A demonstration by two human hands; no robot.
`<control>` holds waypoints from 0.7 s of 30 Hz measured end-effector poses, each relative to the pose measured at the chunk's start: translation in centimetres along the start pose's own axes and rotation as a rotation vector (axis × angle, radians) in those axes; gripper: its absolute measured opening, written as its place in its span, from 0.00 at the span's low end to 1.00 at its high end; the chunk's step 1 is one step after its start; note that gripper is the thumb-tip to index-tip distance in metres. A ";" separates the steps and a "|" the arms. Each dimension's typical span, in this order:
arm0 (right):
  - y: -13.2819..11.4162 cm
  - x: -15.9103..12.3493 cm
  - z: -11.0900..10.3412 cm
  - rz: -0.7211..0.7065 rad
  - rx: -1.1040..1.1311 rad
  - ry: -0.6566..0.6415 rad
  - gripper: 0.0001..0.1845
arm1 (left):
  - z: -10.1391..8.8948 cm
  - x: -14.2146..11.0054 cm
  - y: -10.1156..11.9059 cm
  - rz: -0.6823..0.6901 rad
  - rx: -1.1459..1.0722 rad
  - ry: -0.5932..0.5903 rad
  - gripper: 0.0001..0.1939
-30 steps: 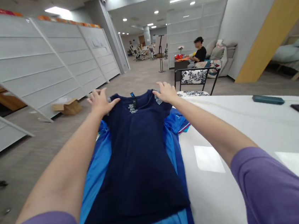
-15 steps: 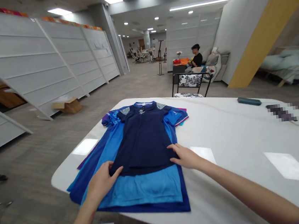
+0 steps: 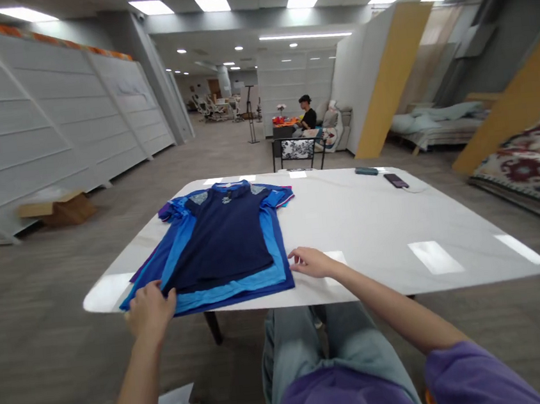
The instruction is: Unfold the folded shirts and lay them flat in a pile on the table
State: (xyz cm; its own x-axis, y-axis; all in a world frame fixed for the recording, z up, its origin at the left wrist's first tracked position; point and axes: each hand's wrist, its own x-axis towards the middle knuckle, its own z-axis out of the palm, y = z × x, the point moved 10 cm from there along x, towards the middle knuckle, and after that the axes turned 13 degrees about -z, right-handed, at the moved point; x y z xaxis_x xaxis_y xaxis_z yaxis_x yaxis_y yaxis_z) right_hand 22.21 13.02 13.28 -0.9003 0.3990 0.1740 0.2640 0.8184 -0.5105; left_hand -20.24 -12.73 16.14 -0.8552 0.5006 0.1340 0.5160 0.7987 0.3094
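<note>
A navy T-shirt (image 3: 228,235) with grey patterned shoulders lies face up on top of several blue shirts, collar away from me. Under it show a light blue shirt (image 3: 272,274) and a darker blue shirt (image 3: 282,252), their hems layered toward me. At the lower left corner of the navy T-shirt, my left hand (image 3: 150,310) has its thumb and fingers closed on the fabric. My right hand (image 3: 311,262) is just off the right edge of the pile, over the table, fingers loosely bent and apart, holding nothing.
The white table (image 3: 350,226) has rounded corners. At its far right are a dark green case (image 3: 366,171) and a phone (image 3: 396,180) with a cable. A chair (image 3: 297,150) stands beyond the table; a person (image 3: 308,118) sits farther back. An open cardboard box (image 3: 58,208) is on the floor at left.
My right hand has come off the navy T-shirt's edge to the table beside the pile. The navy hem now lies lower over the light blue shirt. My view has turned right and tilted.
</note>
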 end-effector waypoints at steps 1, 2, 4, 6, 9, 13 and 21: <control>1.3 -2.4 -1.1 0.053 -0.034 0.017 0.20 | -0.6 -1.8 1.7 0.034 -0.016 0.090 0.33; 2.8 -5.0 -2.5 0.118 -0.071 0.039 0.21 | -0.8 -3.7 3.8 0.072 -0.054 0.153 0.34; 6.3 -10.7 -5.8 0.274 -0.148 0.098 0.23 | 0.0 -8.0 9.3 0.206 -0.169 0.162 0.32; 9.9 -16.5 -9.4 0.445 -0.228 0.172 0.25 | 2.0 -13.1 16.1 0.379 -0.280 0.075 0.29; 15.1 -24.6 -14.3 0.673 -0.327 0.269 0.26 | 6.1 -21.4 26.1 0.651 -0.380 -0.094 0.26; 22.8 -32.1 -19.7 0.876 -0.422 0.360 0.26 | 11.1 -29.6 35.1 0.910 -0.352 -0.168 0.30; 45.2 -36.5 -32.8 1.061 -0.512 0.441 0.22 | 15.6 -30.1 38.9 0.785 -0.186 -0.011 0.51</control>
